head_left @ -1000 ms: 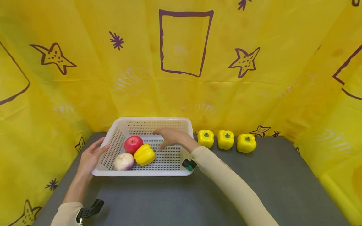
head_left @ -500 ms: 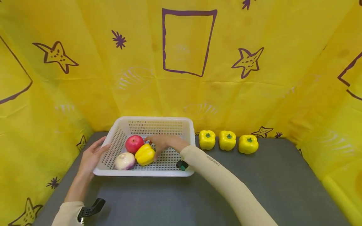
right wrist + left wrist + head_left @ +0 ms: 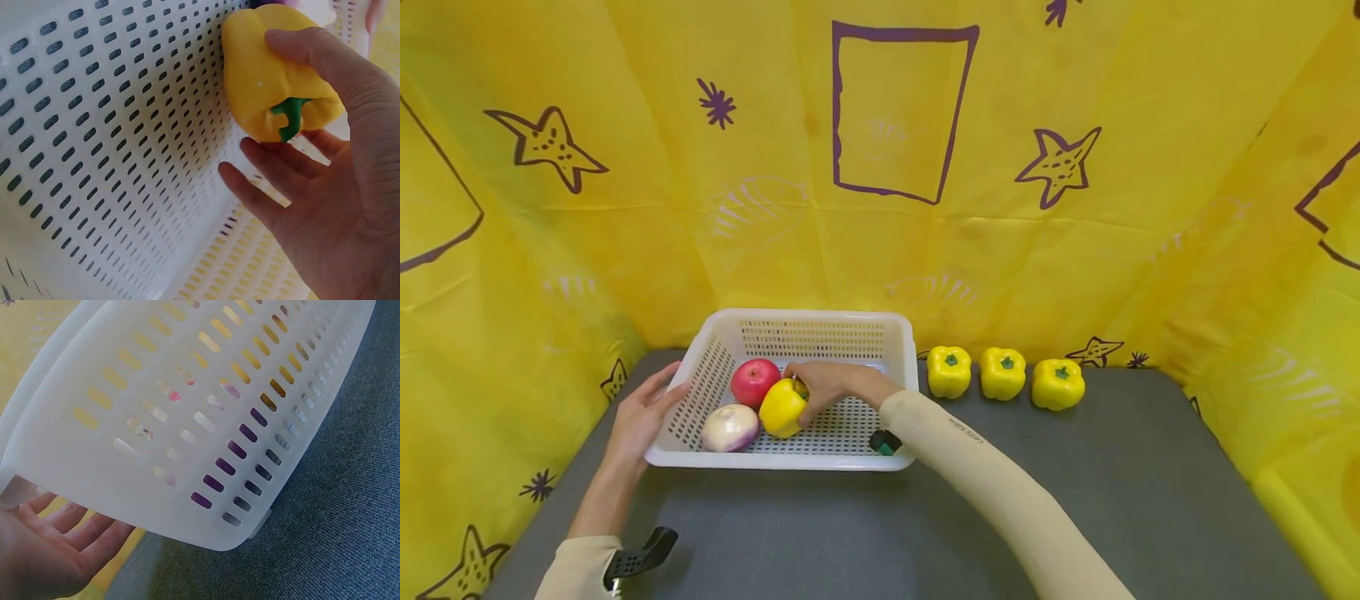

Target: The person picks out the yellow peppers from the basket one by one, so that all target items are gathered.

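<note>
In the head view, a white plastic basket [image 3: 842, 461] holds a red apple-like fruit [image 3: 756, 382], a white-and-purple turnip [image 3: 730, 428] and a yellow bell pepper [image 3: 782, 410]. My right hand [image 3: 824, 388] reaches in from the right and grips that pepper by its stem end. The right wrist view shows the thumb [image 3: 312, 53] lying across the pepper's side, fingers on the opposite side near the green stem. My left hand [image 3: 642, 417] holds the basket's left rim; its fingers [image 3: 94, 537] show past the basket's edge in the left wrist view.
Three more yellow bell peppers [image 3: 949, 372] stand in a row right of the basket on the dark grey table [image 3: 865, 533]. A yellow patterned cloth [image 3: 880, 250] hangs behind and at both sides, close to the basket's back wall.
My right hand has moved left and down within the basket to the yellow bell pepper and taken hold of it. The pepper has turned, its stem end tipping up. The left hand stays at the rim.
</note>
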A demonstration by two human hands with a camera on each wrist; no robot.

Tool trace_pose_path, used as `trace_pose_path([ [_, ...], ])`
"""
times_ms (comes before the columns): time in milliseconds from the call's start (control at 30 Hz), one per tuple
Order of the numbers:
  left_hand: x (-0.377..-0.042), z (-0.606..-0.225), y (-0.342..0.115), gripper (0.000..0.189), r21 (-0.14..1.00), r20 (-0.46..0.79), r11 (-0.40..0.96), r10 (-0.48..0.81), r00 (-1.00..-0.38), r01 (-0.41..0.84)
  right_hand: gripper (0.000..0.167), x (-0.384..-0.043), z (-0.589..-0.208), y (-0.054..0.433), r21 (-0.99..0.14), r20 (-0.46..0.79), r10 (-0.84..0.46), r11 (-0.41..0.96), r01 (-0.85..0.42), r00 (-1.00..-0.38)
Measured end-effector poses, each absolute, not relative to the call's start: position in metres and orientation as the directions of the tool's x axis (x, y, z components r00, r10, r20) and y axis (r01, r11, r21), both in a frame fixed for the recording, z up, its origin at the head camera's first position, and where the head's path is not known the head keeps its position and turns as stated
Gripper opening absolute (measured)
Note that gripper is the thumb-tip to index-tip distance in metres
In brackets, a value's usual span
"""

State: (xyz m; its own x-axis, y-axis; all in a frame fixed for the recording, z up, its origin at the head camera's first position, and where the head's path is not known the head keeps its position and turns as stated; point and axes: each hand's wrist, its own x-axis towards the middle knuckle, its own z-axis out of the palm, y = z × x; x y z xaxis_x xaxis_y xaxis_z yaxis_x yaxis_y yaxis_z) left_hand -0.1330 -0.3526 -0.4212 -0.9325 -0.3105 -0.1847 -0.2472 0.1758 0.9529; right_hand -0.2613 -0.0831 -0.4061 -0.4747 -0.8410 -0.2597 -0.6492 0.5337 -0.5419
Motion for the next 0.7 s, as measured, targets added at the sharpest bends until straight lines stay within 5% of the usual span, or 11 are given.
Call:
trace_pose_path([
  [700, -0.133, -0.419, -0.350, 0.072, 0.960, -0.195, 0.139, -0.291, -0.937, -0.243, 0.073, -0.252, -0.383, -0.072, -0.474, -0.122, -0.855, 0.497, -0.727, -0.505],
])
